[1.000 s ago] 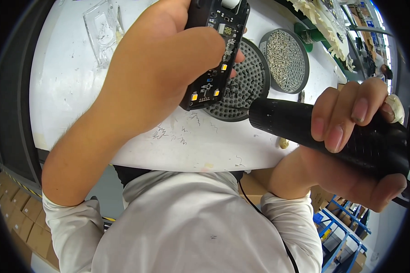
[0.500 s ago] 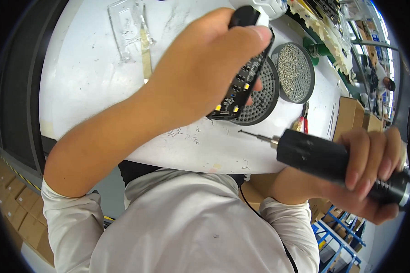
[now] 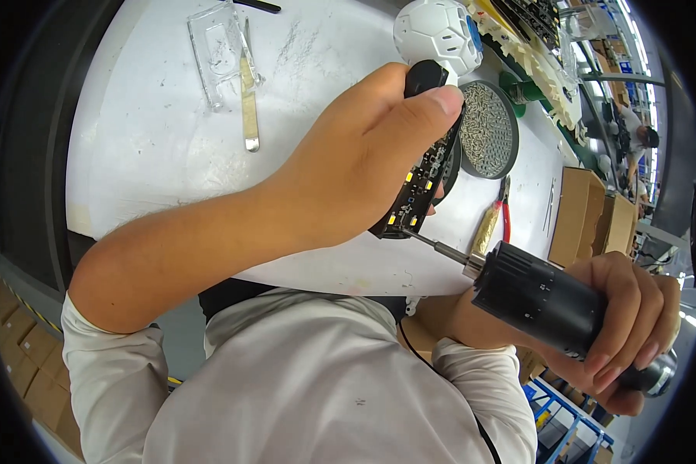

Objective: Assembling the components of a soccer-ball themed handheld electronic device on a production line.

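Note:
My left hand point(image 3: 356, 158) is closed around a slim black housing with a black circuit board point(image 3: 421, 185) in it. The board carries small yellow-lit-looking square parts and faces up, its lower end pointing toward me. My right hand point(image 3: 630, 313) grips a black electric screwdriver point(image 3: 541, 298) from the right. Its thin bit point(image 3: 439, 246) meets the near end of the board, apparently at a screw spot too small to make out. My left fingers under the housing are mostly hidden.
A round tray of small screws point(image 3: 487, 127) stands beyond my left hand, beside a partly hidden grey tray point(image 3: 451, 174). Pliers point(image 3: 505, 210), tweezers point(image 3: 249, 116) and a clear plastic case point(image 3: 201, 58) lie on the white table. A white ball-shaped device point(image 3: 425, 35) and cardboard boxes point(image 3: 576, 213) stand farther off.
The board in my left hand has come lower, toward me. The screwdriver has tilted, and its bit, apart from the board before, now reaches the board's near end.

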Available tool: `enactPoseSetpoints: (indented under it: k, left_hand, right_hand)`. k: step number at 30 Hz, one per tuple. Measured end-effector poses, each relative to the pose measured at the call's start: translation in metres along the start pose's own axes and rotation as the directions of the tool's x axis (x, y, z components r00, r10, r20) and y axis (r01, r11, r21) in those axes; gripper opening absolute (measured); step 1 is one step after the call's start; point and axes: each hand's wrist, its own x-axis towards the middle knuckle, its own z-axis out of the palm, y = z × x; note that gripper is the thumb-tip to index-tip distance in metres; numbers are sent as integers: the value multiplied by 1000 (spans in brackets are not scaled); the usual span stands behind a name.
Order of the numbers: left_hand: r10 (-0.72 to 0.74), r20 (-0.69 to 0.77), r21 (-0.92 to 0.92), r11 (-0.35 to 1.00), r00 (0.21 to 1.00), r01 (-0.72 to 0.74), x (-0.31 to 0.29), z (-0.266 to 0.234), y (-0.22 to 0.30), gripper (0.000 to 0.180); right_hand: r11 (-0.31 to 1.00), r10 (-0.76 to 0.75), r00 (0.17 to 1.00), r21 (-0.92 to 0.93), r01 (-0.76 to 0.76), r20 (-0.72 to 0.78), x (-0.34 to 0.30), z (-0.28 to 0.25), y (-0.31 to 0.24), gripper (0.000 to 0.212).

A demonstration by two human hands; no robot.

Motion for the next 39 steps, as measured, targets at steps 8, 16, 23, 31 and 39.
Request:
enactPoseSetpoints:
  k: [8,16,23,31,39]
  left_hand:
    - [14,-10,59,998,1000,-13,1,-1,-1,47]
    - [-23,-11,18,1000,1000,23,-2,2,1,49]
    - [-19,-11,-6,1000,1000,19,-1,2,1,48]
    - [-23,-28,26,999,999,24,-1,3,0,47]
    - [78,-133,161,985,988,-56,0,3,-4,39]
  right_hand:
    - [994,-105,995,13,105,-3,-2,1,-4,35]
    - [999,-10,997,-31,13,78,-3,-6,-11,35]
    - [995,49,996,-85,-43,75,-3,-2,-9,34]
    - [991,67,997,-122,-61,48,-4,-2,-8,34]
    - [990,-8,996,-139,20,88,-6,12,9,33]
